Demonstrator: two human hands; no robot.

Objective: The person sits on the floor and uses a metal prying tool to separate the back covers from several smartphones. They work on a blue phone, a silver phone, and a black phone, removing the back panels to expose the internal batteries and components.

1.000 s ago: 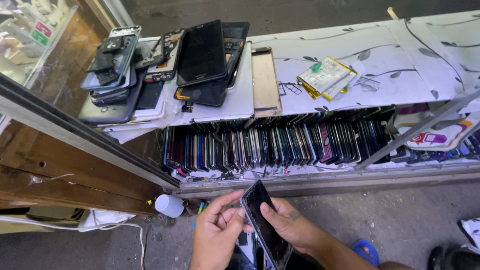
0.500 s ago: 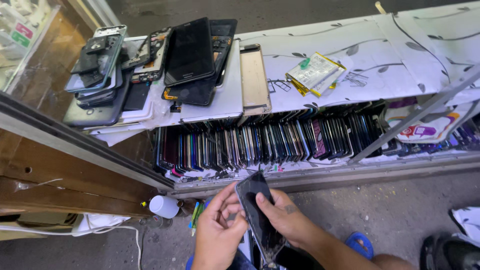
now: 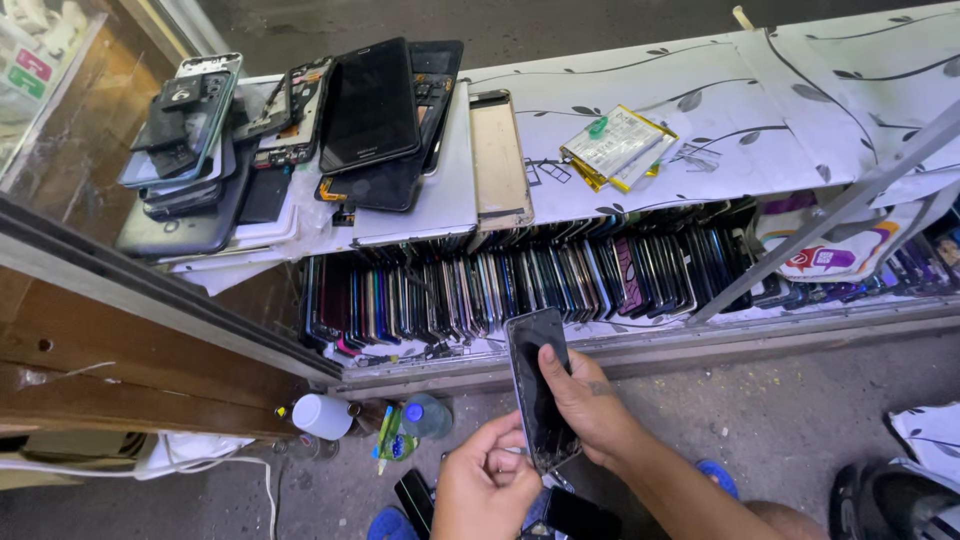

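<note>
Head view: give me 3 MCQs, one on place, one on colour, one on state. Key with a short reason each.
1. Where do the phone panels standing on edge sit?
A. In the shelf under the patterned top
B. On the ground by the bottles
C. On the wooden counter at left

2. What colour is the cap of the small bottle on the ground?
A. Red
B. Blue
C. Yellow

3. How is the dark phone held?
A. Lying flat on the ground
B. Gripped by the right hand, left hand at its lower end
C. Tucked into the shelf row

Key:
1 A, the row fills the shelf below the patterned top.
2 B, the cap shows blue.
3 B, the right thumb lies across the glass, the left fingers near the bottom edge.
</note>
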